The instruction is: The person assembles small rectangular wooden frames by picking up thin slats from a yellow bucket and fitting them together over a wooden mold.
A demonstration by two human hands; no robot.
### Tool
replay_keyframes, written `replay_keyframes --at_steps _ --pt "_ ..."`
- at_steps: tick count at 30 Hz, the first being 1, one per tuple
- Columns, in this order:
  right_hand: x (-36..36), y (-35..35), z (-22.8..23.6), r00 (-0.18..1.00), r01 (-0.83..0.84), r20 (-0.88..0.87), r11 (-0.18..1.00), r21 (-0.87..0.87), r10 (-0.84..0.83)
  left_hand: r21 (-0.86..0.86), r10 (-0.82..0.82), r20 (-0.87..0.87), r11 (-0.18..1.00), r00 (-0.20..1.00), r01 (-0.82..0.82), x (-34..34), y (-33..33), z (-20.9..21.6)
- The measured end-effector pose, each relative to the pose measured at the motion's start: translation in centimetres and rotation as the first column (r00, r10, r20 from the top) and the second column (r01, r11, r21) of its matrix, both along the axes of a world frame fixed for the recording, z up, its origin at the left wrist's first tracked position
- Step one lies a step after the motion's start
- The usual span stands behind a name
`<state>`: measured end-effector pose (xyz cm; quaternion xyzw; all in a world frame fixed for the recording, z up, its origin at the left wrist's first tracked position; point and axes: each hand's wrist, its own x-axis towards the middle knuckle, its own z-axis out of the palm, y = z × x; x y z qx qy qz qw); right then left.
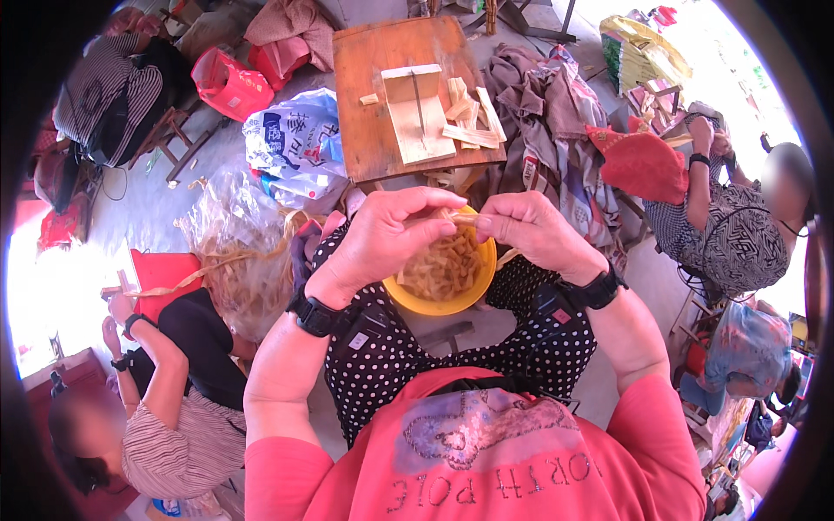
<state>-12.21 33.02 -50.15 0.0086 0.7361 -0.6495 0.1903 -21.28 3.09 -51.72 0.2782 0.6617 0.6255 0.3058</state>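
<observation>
In front of me, over a yellow bowl [440,307], my two hands meet. My left hand [379,236] pinches one end of a pale tan strip [463,219] between thumb and fingers. The other end is gripped by my right hand [537,231], thumb and forefinger closed on it. The strip looks folded or knotted; its exact shape is partly covered by my fingers. Many small tan folded pieces [441,269] lie in the bowl, which sits between my knees.
Beyond the bowl stands a wooden table [360,139] with a pale board [404,122] and flat strips [473,135]. Left are a plastic bag [295,143] and long strips in clear plastic [248,278]. Cloth [547,104] is heaped right. People sit on both sides.
</observation>
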Motion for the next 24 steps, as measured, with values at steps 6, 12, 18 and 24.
replay_keyframes --at_steps 6,12,18,24 --pt "-1.0 1.9 -1.0 0.993 -0.066 0.101 0.998 -0.012 0.067 0.081 0.104 0.415 0.985 0.904 -0.151 -0.1 1.0 -1.7" --pt "-8.3 3.3 -2.5 0.995 -0.096 -0.011 0.984 0.152 0.099 -0.087 0.265 0.372 0.964 0.890 -0.251 -6.7 0.9 -4.2" --pt "-18.7 6.0 -7.5 0.977 -0.042 -0.182 0.938 0.343 0.110 -0.049 0.314 0.316 0.948 0.895 -0.315 -17.1 2.1 -9.2" --pt "-25.6 6.9 -11.3 0.984 0.116 -0.157 0.968 0.224 -0.082 -0.060 0.348 0.296 0.936 0.890 -0.346 -23.6 3.3 -12.6"
